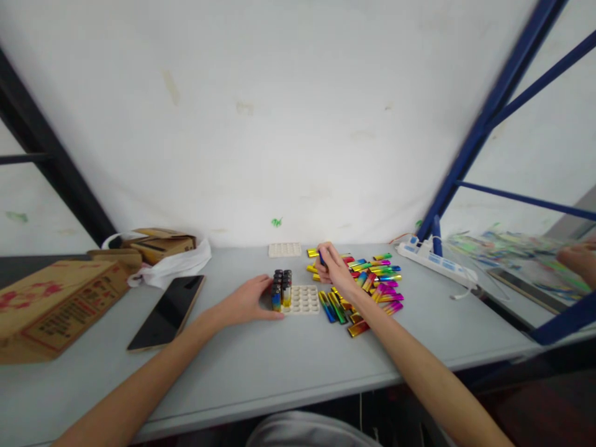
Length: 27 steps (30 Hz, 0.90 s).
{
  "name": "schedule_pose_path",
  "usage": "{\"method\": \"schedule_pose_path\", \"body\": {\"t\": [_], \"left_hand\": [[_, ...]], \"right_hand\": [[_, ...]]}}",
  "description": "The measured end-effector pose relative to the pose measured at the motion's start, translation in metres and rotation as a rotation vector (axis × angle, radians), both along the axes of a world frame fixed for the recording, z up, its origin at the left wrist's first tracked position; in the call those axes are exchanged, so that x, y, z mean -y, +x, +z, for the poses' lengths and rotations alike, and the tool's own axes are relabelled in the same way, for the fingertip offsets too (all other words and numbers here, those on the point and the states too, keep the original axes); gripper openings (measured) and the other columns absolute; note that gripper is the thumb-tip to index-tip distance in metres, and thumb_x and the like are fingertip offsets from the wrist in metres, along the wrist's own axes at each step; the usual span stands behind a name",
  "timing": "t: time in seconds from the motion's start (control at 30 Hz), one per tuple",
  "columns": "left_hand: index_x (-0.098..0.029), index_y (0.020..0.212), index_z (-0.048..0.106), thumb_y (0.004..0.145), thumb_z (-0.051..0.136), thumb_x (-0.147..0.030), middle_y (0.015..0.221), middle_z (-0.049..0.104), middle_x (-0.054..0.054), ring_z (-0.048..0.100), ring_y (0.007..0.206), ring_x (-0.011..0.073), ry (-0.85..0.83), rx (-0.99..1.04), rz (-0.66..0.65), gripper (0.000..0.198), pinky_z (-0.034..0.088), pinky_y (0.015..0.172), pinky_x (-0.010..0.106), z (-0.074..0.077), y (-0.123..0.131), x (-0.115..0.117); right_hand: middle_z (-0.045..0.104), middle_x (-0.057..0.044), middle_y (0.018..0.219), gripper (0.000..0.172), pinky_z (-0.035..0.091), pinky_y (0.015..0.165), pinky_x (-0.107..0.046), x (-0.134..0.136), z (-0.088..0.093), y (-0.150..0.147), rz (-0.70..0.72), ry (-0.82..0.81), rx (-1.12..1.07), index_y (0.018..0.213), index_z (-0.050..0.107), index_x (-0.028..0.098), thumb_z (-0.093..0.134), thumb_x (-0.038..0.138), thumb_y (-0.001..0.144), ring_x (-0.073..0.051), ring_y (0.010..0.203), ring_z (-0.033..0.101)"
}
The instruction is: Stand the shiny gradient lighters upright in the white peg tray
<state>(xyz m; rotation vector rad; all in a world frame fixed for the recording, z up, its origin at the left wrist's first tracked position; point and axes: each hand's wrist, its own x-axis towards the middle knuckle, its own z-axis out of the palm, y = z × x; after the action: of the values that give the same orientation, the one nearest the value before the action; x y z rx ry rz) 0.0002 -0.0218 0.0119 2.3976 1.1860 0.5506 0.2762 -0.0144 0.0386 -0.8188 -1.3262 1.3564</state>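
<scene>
A white tray [305, 300] with rows of round pockets lies on the table in front of me. Several lighters [276, 302] with black tops and shiny coloured bodies stand upright in its left rows. My left hand [254, 299] curves round the tray's left end, thumb along the near edge and fingers at the far side. Over the loose pile of metallic-coloured lighters [367, 279], right of the tray, my right hand [331, 268] is closed on a lighter [321, 257]; only a dark blue bit of it shows.
A second pocketed tray [284, 249] lies by the wall. To the left are a phone-like dark tablet [167, 313], a white plastic bag [179, 266] and cardboard boxes [60, 304]. A power strip [437, 264] and blue frame stand right; beyond them shows another person's hand [577, 261].
</scene>
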Motion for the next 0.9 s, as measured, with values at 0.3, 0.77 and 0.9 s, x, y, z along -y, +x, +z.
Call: {"method": "schedule_pose_path", "body": {"t": [0.3, 0.77, 0.9], "left_hand": [[-0.021, 0.117, 0.072, 0.063, 0.09, -0.069, 0.124, 0.075, 0.014, 0.069, 0.114, 0.0384, -0.004, -0.026, 0.018, 0.075, 0.056, 0.102, 0.049, -0.001, 0.0, -0.001], [-0.018, 0.117, 0.072, 0.067, 0.089, -0.065, 0.124, 0.074, 0.014, 0.068, 0.114, 0.0367, -0.006, -0.079, 0.02, 0.07, 0.054, 0.104, 0.046, 0.004, 0.002, 0.002], [-0.019, 0.117, 0.072, 0.066, 0.09, -0.063, 0.124, 0.074, 0.012, 0.068, 0.112, 0.0348, -0.008, -0.058, 0.011, 0.07, 0.054, 0.103, 0.045, 0.002, 0.001, 0.002]], "right_hand": [[0.038, 0.003, 0.052, 0.057, 0.03, 0.054, -0.029, 0.012, -0.015, -0.021, -0.149, 0.103, 0.44, 0.058, 0.038, 0.025, 0.039, 0.062, 0.101, -0.013, 0.051, 0.036], [0.034, 0.004, 0.053, 0.058, 0.023, 0.049, -0.029, 0.014, -0.009, -0.018, -0.098, 0.018, 0.327, 0.06, 0.041, 0.025, 0.041, 0.068, 0.099, -0.012, 0.049, 0.031], [0.034, 0.006, 0.061, 0.065, 0.023, 0.049, -0.027, 0.017, -0.005, -0.014, -0.012, 0.04, 0.312, 0.078, 0.058, 0.021, 0.041, 0.08, 0.098, -0.012, 0.052, 0.031]]}}
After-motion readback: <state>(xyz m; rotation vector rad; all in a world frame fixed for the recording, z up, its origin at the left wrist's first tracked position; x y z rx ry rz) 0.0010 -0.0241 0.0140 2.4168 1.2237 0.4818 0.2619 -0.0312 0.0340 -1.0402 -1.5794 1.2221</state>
